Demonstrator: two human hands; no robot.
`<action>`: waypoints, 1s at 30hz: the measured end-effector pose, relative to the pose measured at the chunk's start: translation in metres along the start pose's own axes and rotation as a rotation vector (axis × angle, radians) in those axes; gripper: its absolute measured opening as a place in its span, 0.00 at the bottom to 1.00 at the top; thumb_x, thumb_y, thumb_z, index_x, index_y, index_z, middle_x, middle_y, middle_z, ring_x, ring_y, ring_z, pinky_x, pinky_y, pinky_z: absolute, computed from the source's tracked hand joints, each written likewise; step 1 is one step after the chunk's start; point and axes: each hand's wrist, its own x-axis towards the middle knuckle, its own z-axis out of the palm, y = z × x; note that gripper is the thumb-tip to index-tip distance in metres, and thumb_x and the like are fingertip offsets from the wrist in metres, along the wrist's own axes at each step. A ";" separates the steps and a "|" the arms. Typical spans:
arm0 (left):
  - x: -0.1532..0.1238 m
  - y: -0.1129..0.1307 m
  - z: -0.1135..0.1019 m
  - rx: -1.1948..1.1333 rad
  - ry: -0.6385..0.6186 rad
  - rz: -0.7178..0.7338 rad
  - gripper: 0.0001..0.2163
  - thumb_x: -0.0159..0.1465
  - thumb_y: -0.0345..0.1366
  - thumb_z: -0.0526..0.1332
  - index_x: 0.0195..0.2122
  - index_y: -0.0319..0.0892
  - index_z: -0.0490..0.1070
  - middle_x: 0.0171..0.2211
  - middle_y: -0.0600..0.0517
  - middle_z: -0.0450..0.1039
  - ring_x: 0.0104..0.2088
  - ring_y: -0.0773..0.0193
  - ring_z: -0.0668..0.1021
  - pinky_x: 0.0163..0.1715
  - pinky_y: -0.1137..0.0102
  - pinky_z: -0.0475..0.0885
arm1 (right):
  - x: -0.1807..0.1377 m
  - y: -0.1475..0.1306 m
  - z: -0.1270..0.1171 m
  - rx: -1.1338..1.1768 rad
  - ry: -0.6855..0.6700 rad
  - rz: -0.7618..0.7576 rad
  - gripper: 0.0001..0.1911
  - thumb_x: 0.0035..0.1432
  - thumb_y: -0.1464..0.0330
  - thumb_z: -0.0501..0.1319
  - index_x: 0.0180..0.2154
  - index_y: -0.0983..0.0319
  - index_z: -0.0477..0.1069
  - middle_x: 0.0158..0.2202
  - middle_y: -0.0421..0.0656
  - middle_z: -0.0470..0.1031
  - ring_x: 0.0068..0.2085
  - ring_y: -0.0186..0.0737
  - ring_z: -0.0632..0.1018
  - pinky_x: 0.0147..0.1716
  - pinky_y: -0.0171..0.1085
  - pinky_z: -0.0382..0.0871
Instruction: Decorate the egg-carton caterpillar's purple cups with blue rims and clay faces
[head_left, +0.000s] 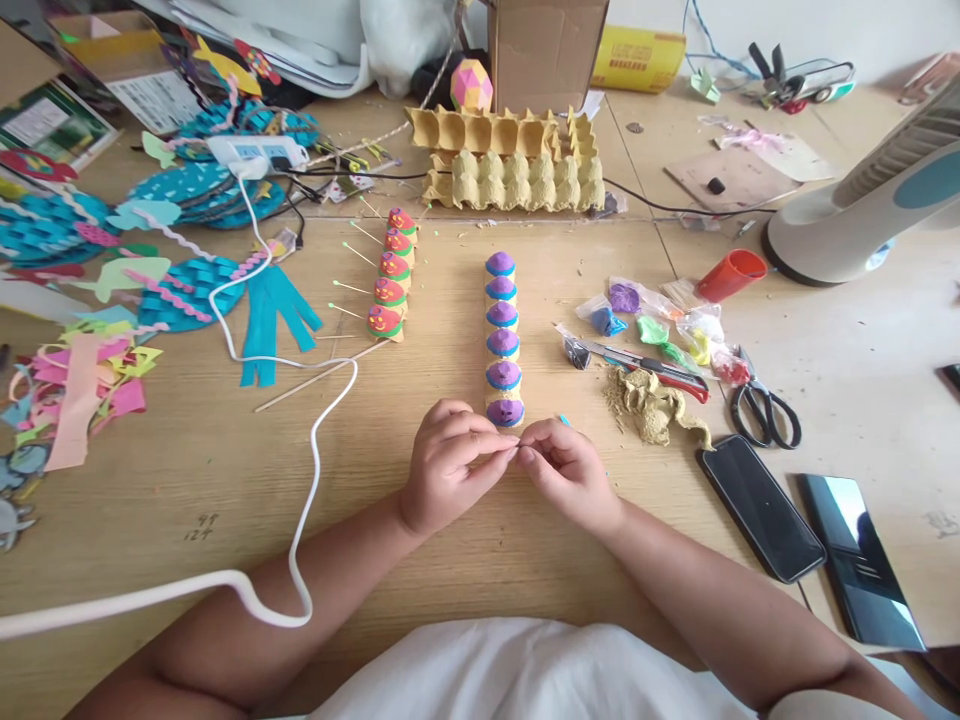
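Note:
My left hand (456, 462) and my right hand (568, 470) meet fingertip to fingertip above the table. Thumb and forefinger of each are pinched around a tiny dark bit, too small to name. Just beyond them lies a row of egg-carton cups (503, 343) covered in purple and blue clay; the nearest cup carries small dark marks like a face. To the left stands a second row of cups (390, 275) in red and green, with faces and thin sticks with pale green tips poking out at the side.
Clay packets (624, 297), a utility knife (660, 370), scissors (765, 412), carton scraps (651, 408) and two phones (763, 508) lie to the right. A white cable (315, 450) crosses the left side. Egg cartons (517, 180) sit at the back, a fan (862, 190) at the right.

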 end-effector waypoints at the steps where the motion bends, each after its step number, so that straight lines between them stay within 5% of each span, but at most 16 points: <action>1: 0.000 0.000 0.000 0.001 0.001 0.004 0.07 0.64 0.26 0.70 0.39 0.46 0.79 0.31 0.54 0.80 0.35 0.63 0.75 0.41 0.64 0.73 | 0.000 0.000 0.000 -0.006 0.001 0.000 0.14 0.68 0.55 0.63 0.39 0.58 0.70 0.27 0.37 0.68 0.26 0.32 0.66 0.26 0.34 0.62; 30: -0.002 -0.001 0.000 -0.021 -0.044 -0.009 0.05 0.65 0.31 0.69 0.42 0.46 0.80 0.34 0.52 0.80 0.37 0.62 0.76 0.43 0.62 0.73 | 0.000 0.001 -0.003 -0.034 0.047 0.028 0.18 0.66 0.51 0.64 0.34 0.58 0.71 0.29 0.41 0.73 0.29 0.36 0.73 0.30 0.37 0.68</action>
